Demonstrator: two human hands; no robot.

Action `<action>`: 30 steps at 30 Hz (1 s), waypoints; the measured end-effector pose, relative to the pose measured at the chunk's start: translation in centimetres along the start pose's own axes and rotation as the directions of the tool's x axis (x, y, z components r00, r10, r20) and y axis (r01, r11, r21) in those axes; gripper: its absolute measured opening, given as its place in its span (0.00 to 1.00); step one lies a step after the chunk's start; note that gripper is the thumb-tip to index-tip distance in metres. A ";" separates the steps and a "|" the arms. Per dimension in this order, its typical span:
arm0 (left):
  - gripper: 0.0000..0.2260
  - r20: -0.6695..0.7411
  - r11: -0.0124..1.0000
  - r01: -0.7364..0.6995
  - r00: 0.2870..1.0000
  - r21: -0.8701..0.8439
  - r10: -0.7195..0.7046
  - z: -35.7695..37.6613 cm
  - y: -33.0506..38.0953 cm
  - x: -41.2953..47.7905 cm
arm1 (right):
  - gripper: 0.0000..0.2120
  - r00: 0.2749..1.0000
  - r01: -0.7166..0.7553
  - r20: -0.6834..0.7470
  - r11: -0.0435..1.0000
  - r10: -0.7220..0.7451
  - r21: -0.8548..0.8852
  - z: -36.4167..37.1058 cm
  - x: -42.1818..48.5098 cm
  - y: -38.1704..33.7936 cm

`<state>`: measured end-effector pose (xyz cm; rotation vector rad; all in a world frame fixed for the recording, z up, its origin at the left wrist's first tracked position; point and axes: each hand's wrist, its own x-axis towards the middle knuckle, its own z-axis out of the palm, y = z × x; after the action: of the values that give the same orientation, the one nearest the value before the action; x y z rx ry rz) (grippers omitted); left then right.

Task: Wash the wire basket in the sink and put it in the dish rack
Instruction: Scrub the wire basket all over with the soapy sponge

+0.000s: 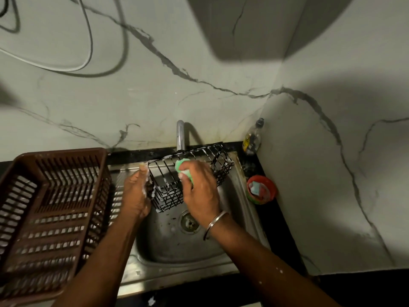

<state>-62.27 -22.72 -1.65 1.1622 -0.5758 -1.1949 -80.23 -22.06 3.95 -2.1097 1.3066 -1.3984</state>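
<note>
Gripping the wire basket (221, 166), left hand (135, 194); sponge (182, 164) in right hand (200, 192) seemingly inside.

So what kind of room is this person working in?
Probably a home kitchen: a steel sink with a tap, a brown dish rack beside it, and a soapy wire basket being scrubbed with a green sponge.

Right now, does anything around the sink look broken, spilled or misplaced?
Nothing broken or spilled. Only brownish grime marks the wall behind the faucet, near the bottle. Foam on the wire basket fits the washing.
</note>
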 end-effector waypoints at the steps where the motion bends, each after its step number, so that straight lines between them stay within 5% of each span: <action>1: 0.22 0.004 1.000 -0.006 1.000 -0.009 0.006 0.1 0.1 0.0 | 0.08 0.999 0.028 0.025 1.000 -0.028 0.009 0.3 -0.3 -0.5; 11: 0.16 0.021 0.999 -0.029 0.999 0.023 0.028 0.8 0.5 -0.4 | 0.06 0.984 0.167 0.045 0.984 -0.170 0.061 1.7 -1.5 -2.1; 14: 0.18 0.016 1.000 -0.004 1.000 0.023 0.003 0.5 0.6 -0.3 | 0.09 0.947 0.295 0.127 0.955 -0.294 0.007 1.4 -1.9 -1.7; 17: 0.21 -0.032 1.000 0.011 0.999 0.005 -0.010 -0.3 0.6 0.0 | 0.11 0.979 0.197 0.050 0.980 -0.195 -0.034 1.3 -1.8 -0.9; 20: 0.34 -0.012 0.998 0.036 0.999 -0.054 -0.036 -0.5 0.7 -0.1 | 0.14 0.955 0.274 0.122 0.962 -0.271 -0.013 1.5 -2.0 -1.0; 24: 0.16 -0.007 0.998 0.048 0.999 -0.044 -0.048 -0.4 1.2 -1.1 | 0.08 0.994 0.043 -0.103 0.998 -0.048 -0.048 -0.5 0.5 0.0; 26: 0.16 -0.002 0.997 0.045 0.999 -0.068 -0.045 -1.0 1.0 -1.2 | 0.09 0.972 -0.079 -0.228 0.992 0.055 -0.098 -2.1 2.4 2.0; 30: 0.13 0.008 0.994 0.046 0.999 -0.099 -0.046 -1.9 0.7 -1.2 | 0.10 0.981 -0.124 -0.172 0.968 0.087 -0.217 -3.7 4.9 5.4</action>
<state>-60.75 -20.89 -1.43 1.0934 -0.4908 -1.2526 -85.62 -28.11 5.06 -2.0636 1.6895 -1.4610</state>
